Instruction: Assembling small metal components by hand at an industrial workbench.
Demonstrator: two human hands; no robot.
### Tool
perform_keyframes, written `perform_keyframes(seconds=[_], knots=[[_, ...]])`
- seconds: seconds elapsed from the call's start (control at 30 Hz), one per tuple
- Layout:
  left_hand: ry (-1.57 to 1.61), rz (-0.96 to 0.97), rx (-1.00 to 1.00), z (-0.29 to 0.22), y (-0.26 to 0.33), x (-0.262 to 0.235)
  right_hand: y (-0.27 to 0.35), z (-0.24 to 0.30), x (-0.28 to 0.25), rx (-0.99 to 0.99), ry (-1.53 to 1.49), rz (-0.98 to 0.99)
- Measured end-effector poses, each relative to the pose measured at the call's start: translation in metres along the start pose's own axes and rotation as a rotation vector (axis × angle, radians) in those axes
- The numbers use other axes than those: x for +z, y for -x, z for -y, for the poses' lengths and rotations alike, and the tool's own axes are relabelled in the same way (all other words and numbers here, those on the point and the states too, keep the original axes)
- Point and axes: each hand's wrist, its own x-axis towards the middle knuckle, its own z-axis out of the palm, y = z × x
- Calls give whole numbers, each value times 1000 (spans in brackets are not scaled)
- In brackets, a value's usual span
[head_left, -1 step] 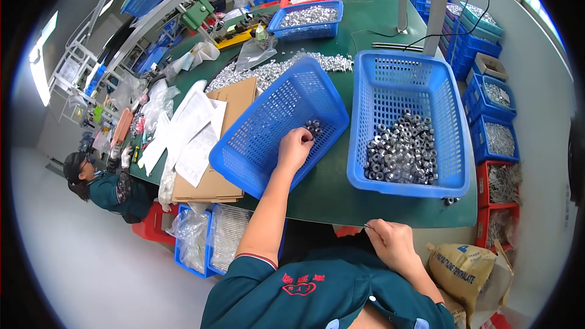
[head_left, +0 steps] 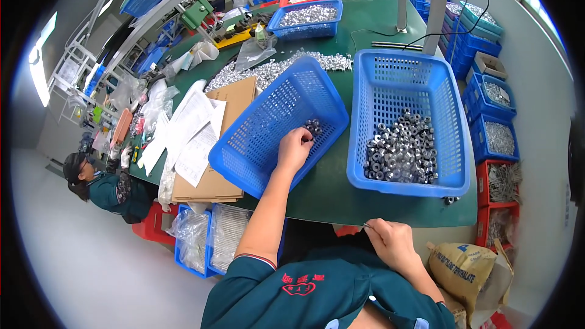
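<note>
My left hand point(head_left: 293, 148) reaches down into a tilted blue plastic basket point(head_left: 244, 152), its fingers pinched together at the edge of a small cluster of ring-shaped metal parts point(head_left: 314, 126). What sits between those fingertips is too small and hidden to make out. Just off the table's front edge, my right hand point(head_left: 393, 242) is closed, and a thin metal piece point(head_left: 367, 226) pokes out from its fingertips. To the right stands a second blue basket point(head_left: 359, 109) with a heap of the same thick metal rings point(head_left: 402, 149) in it.
Loose silver parts point(head_left: 262, 75) lie spread behind the left basket. Cardboard point(head_left: 204, 190) and papers point(head_left: 194, 146) lie left of it. A few metal rings point(head_left: 451, 200) sit by the right basket's near corner. A co-worker point(head_left: 100, 186) works at far left. Stacked crates point(head_left: 487, 100) line the right wall.
</note>
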Motion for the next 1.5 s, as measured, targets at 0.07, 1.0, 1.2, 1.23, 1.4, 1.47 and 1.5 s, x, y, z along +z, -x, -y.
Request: perform_keyframes(seconds=[0.07, 1.0, 1.2, 1.23, 1.4, 1.47, 1.5], knots=[[9, -5, 25, -1, 4, -2, -1, 0, 1, -1, -5, 4], [1824, 561, -496, -48, 122, -22, -38, 26, 6, -41, -139, -36], [1816, 539, -573, -69, 145, -18, -42, 32, 14, -65, -141, -57], [1804, 518, -582, -72, 147, -17, -41, 32, 16, -61, -128, -56], [1754, 454, -517, -77, 156, -11, -38, 31, 20, -65, -75, -59], [1745, 429, -498, -79, 159, -9, -36, 32, 22, -104, 108, -99], [1697, 377, -461, -83, 160, -9, -35, 32, 24, -103, 110, -101]])
